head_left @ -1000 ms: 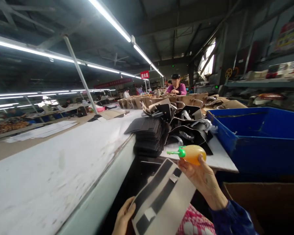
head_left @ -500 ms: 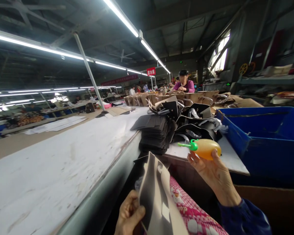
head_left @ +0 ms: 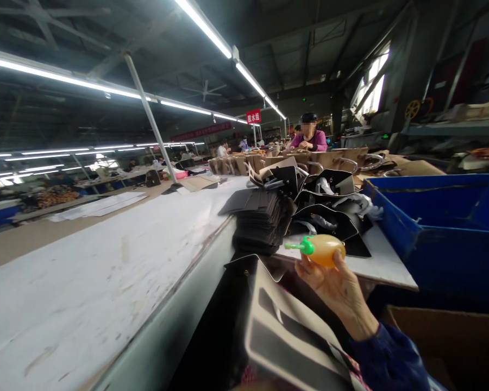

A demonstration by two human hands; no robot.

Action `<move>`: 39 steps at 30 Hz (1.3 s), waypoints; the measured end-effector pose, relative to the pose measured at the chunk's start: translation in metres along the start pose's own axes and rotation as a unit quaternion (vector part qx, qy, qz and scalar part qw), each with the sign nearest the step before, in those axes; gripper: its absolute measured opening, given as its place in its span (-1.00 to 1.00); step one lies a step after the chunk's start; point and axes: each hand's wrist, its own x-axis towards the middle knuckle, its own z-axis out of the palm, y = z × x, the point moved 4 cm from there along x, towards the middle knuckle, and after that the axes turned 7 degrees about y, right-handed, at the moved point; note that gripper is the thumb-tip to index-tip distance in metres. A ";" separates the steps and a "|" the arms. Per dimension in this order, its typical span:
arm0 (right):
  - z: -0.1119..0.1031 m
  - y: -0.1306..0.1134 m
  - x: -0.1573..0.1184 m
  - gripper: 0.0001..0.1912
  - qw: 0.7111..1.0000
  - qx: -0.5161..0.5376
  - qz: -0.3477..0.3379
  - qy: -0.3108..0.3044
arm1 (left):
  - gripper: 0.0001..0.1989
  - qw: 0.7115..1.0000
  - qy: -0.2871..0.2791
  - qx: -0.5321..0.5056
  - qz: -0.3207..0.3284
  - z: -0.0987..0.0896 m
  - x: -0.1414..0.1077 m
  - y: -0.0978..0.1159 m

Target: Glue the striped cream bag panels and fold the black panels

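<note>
My right hand is closed around an amber-coloured squeeze bottle with a green nozzle, held on its side with the nozzle pointing left. Below and left of it, an unfinished bag, black outside and beige inside, lies spread over my lap. Its pale edges are turned up and grey patches show on the inner face. At the bottom edge a blurred sliver of my left hand seems to show under the bag; its fingers are hidden. The nozzle is apart from the bag.
A stack of black panels and several black bags lie on the table ahead. A long white-covered table runs along the left. On the right are a blue bin and a cardboard box. A co-worker sits beyond.
My left hand has dropped from the bag's side to the bottom edge. The bag has opened out and its inner face shows more widely. My right hand has moved left with the squeeze bottle.
</note>
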 end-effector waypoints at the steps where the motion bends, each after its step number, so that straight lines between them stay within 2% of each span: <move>1: -0.009 0.011 0.002 -0.51 1.000 0.003 0.016 0.003 | -0.69 1.000 0.012 0.028 0.006 -0.007 0.001 0.001; 3: -0.028 0.035 0.005 -0.54 0.999 0.016 0.049 0.008 | -0.75 0.994 0.058 0.089 0.026 -0.024 0.007 0.005; 5: -0.047 0.058 0.008 -0.55 0.996 0.024 0.083 0.017 | -0.71 0.979 0.138 0.139 0.060 -0.042 0.020 0.013; 8: -0.071 0.086 0.013 -0.54 0.990 0.019 0.132 0.035 | -0.63 0.931 0.276 0.204 0.123 -0.056 0.056 0.031; 10: -0.082 0.096 0.017 -0.54 0.988 0.010 0.147 0.043 | -0.64 0.902 0.309 0.259 0.154 -0.047 0.089 0.044; 14: -0.090 0.086 0.028 -0.55 0.992 -0.013 0.120 0.046 | -0.63 0.857 0.298 0.375 0.189 -0.008 0.153 0.068; 16: -0.092 0.072 0.037 -0.53 0.995 -0.027 0.084 0.052 | -0.60 0.839 0.297 0.420 0.178 0.006 0.173 0.077; 18: -0.098 0.055 0.047 -0.53 0.996 -0.044 0.034 0.068 | -0.61 0.830 0.290 0.453 0.151 0.011 0.182 0.079; 22: -0.118 0.036 0.062 -0.70 0.987 -0.095 -0.058 0.117 | -0.72 0.836 0.253 0.478 0.094 0.001 0.172 0.070; 26: -0.128 0.045 0.066 -0.77 0.977 -0.141 -0.074 0.143 | -0.71 0.872 0.200 0.436 0.099 -0.015 0.149 0.063; 29: -0.122 0.058 0.068 -0.75 0.976 -0.154 -0.070 0.136 | -0.64 0.902 0.155 0.382 0.126 -0.018 0.135 0.066; 33: -0.110 0.069 0.069 -0.73 0.978 -0.162 -0.067 0.110 | -0.59 0.928 0.099 0.326 0.151 -0.013 0.116 0.075; 36: -0.106 0.073 0.066 -0.75 0.979 -0.169 -0.067 0.097 | -0.64 0.940 0.072 0.301 0.143 -0.011 0.102 0.078; 39: -0.106 0.077 0.060 -0.77 0.980 -0.173 -0.051 0.082 | -0.77 0.947 0.071 0.295 0.108 -0.015 0.096 0.078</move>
